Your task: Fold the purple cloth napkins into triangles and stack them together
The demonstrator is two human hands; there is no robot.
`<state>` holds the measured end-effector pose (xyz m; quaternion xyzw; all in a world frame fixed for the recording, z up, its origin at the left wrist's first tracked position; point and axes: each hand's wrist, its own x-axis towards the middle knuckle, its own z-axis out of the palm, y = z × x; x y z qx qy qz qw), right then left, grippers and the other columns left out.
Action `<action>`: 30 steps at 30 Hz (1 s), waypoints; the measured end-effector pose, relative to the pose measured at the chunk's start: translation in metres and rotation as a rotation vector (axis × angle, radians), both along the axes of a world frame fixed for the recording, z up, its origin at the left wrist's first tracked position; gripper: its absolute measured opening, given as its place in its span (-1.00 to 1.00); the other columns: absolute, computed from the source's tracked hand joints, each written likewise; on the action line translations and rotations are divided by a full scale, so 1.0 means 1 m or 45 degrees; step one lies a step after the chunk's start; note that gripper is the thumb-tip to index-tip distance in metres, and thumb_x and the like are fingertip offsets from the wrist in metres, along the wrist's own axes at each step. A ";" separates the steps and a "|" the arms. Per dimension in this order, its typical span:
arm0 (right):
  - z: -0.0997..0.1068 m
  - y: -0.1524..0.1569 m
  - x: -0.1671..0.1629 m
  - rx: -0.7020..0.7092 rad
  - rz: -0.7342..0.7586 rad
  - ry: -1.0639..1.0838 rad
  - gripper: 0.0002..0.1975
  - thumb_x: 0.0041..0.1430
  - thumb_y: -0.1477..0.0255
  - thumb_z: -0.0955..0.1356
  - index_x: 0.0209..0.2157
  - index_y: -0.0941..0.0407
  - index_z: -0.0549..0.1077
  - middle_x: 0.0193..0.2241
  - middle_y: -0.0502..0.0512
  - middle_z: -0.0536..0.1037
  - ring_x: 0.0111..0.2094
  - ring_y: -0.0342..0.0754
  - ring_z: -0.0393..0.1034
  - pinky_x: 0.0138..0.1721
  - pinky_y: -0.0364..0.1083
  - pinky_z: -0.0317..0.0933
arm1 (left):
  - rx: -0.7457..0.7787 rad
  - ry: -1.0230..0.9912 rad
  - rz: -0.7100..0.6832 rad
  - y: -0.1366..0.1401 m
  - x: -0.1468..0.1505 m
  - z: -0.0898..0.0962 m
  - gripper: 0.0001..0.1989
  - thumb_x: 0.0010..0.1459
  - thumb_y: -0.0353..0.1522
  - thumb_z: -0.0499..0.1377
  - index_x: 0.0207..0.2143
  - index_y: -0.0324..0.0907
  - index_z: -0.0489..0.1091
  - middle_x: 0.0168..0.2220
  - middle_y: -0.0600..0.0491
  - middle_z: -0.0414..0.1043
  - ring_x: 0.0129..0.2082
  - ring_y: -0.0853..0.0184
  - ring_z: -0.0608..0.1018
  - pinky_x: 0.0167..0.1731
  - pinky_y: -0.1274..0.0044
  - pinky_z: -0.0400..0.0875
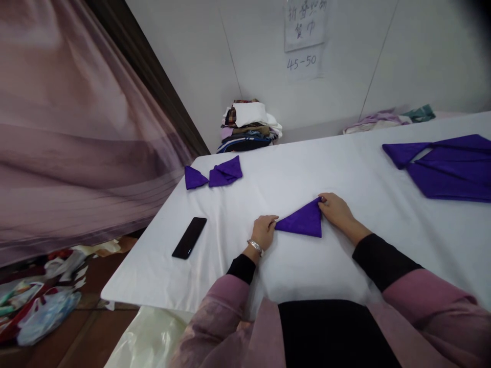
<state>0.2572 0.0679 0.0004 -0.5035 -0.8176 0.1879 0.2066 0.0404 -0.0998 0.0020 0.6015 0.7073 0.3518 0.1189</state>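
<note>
A purple cloth napkin, folded into a flat triangle, lies on the white-covered table before me. My left hand, with a silver bracelet at the wrist, pinches the narrow left tip between thumb and finger. At the upper right corner, my right hand is closed on the same napkin. The napkin's lower right corner is free of both hands.
A folded purple napkin sits at the far left, and several purple napkins lie at the right. The black phone rests left of my hands. Stacked clothes stand beyond the table's back edge; a curtain hangs left.
</note>
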 end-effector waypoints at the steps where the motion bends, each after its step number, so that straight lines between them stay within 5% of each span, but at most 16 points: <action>1: 0.000 0.001 0.000 0.001 0.005 -0.004 -0.70 0.07 0.46 0.24 -0.13 0.12 0.42 -0.21 0.14 0.49 -0.20 0.02 0.34 -0.21 -0.06 0.16 | 0.005 0.000 0.001 -0.001 0.000 0.000 -0.76 0.10 -0.49 0.09 -0.19 -0.09 0.42 -0.32 0.09 0.49 -0.22 0.31 0.45 -0.11 0.38 0.31; 13: 0.006 0.002 -0.005 -0.032 0.033 -0.160 -0.68 0.18 0.42 0.18 -0.09 0.14 0.42 -0.15 0.17 0.50 -0.15 0.03 0.35 -0.18 -0.07 0.16 | -0.021 0.136 -0.017 -0.004 0.001 0.001 -0.78 0.10 -0.45 0.11 -0.18 -0.11 0.41 -0.38 0.09 0.48 -0.24 0.29 0.45 -0.10 0.32 0.29; 17: 0.008 0.003 -0.007 -0.052 0.030 -0.180 -0.68 0.17 0.42 0.18 -0.09 0.13 0.43 -0.14 0.17 0.51 -0.14 0.05 0.36 -0.19 -0.06 0.17 | 0.005 0.198 -0.021 0.001 0.006 0.010 -0.76 0.10 -0.42 0.12 -0.14 -0.13 0.39 -0.22 0.03 0.48 -0.14 0.25 0.45 -0.07 0.31 0.30; 23: 0.011 0.004 -0.006 -0.085 0.037 -0.204 -0.64 0.19 0.38 0.16 -0.05 0.14 0.41 -0.17 0.17 0.53 -0.17 0.06 0.39 -0.23 -0.06 0.19 | 0.044 0.389 -0.353 0.031 0.049 0.025 -0.59 0.20 -0.19 0.03 0.08 -0.11 0.23 0.14 -0.03 0.24 0.16 0.22 0.23 0.13 0.27 0.11; 26: 0.012 0.008 -0.005 -0.092 0.053 -0.216 -0.66 0.18 0.38 0.17 -0.08 0.12 0.43 -0.18 0.14 0.54 -0.18 0.03 0.40 -0.23 -0.08 0.19 | -0.106 0.554 -0.535 0.040 0.068 0.019 -0.41 0.19 -0.04 -0.06 0.18 -0.12 0.08 0.27 -0.05 -0.01 0.26 0.16 0.02 0.18 0.17 -0.03; 30: 0.012 0.015 -0.006 -0.102 0.062 -0.234 -0.70 0.15 0.37 0.19 -0.18 0.07 0.48 -0.23 0.10 0.56 -0.21 0.02 0.41 -0.26 -0.09 0.20 | -0.230 0.663 -0.599 0.040 0.075 0.006 -0.33 0.19 0.04 -0.19 0.22 -0.13 0.02 0.28 -0.06 -0.05 0.28 0.15 -0.05 0.19 0.14 -0.13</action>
